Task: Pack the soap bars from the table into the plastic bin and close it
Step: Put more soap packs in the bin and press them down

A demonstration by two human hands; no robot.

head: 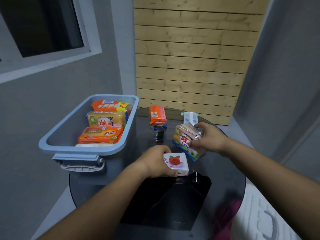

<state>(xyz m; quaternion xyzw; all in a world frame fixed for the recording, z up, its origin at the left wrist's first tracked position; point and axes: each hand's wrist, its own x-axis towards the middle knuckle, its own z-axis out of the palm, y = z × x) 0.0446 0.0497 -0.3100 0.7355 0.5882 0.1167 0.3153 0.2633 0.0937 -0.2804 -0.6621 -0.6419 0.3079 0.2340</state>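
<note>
A blue plastic bin (52,141) stands open on the left of the round glass table (230,186), with several wrapped soap packs (101,135) inside. My left hand (155,161) grips a white soap box with a red rose (177,162) near the table's middle. My right hand (207,137) grips a yellow soap pack with blue edging (181,141) on the right. An orange soap pack (157,115) lies on a stack at the back. A white and blue soap pack (190,117) sits behind my right hand. No lid is in view.
A wooden slat panel (190,58) leans against the wall behind the table. A window (43,32) is at the upper left. Under the glass a dark base (166,205) shows. Something pink (228,215) and a white cloth (270,220) lie at the lower right.
</note>
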